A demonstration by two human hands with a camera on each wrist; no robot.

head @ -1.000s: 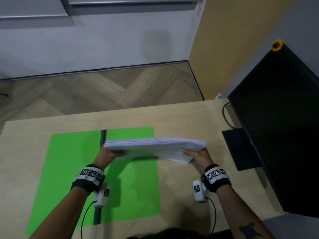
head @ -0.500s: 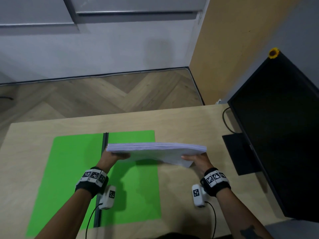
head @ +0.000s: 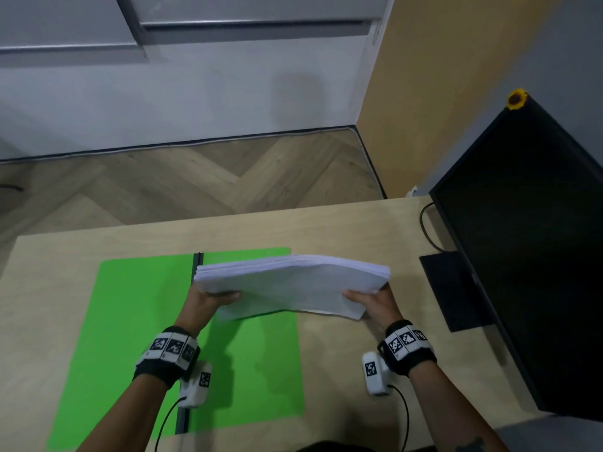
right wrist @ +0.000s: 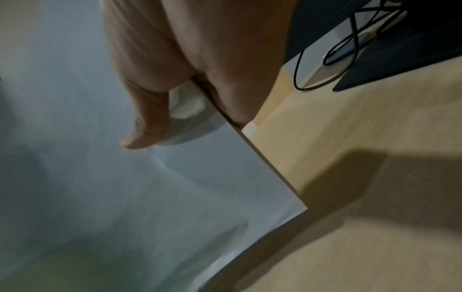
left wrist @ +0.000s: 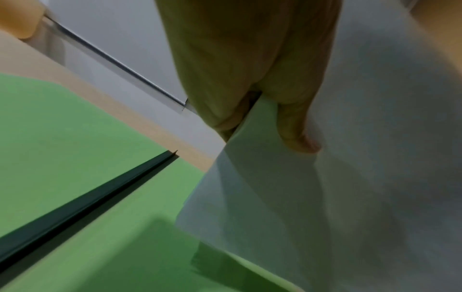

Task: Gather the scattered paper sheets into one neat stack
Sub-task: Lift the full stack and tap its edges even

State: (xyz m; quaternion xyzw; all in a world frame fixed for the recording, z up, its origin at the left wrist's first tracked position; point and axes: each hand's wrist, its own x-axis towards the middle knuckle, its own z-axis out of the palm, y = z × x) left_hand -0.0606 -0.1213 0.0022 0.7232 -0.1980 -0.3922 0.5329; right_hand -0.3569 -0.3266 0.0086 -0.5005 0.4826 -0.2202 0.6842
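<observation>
Desk at frame centre: left hand and right hand each grip the paper stack, held above the green mat.

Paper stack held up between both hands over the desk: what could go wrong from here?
1. The paper stack is held only at its two ends by the left hand and right hand, so the middle may sag and sheets slide out.
2. Its lower edge looks uneven, so sheets may stay misaligned unless it is tapped square on the desk.
</observation>
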